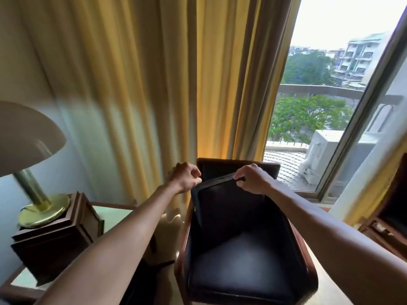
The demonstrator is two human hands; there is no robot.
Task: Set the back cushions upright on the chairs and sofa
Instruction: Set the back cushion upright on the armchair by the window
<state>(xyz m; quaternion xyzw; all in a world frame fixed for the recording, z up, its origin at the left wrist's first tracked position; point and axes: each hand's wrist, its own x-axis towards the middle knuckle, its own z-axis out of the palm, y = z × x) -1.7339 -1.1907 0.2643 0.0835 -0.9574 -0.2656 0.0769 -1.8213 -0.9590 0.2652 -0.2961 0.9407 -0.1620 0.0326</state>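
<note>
A dark wooden armchair point(293, 238) with a black seat stands in front of me by the window. Its black back cushion point(229, 208) leans forward, away from the chair's backrest point(237, 167). My right hand point(251, 178) pinches the cushion's top edge near the middle. My left hand point(187, 176) is at the cushion's top left corner with fingers curled; whether it grips the corner I cannot tell.
A side table point(114, 214) with a glass top stands left of the chair, holding a brass lamp point(41, 208) on a dark wooden box point(57, 243). Yellow curtains point(154, 84) hang behind. A window point(319, 95) and another dark chair point(392, 219) are at the right.
</note>
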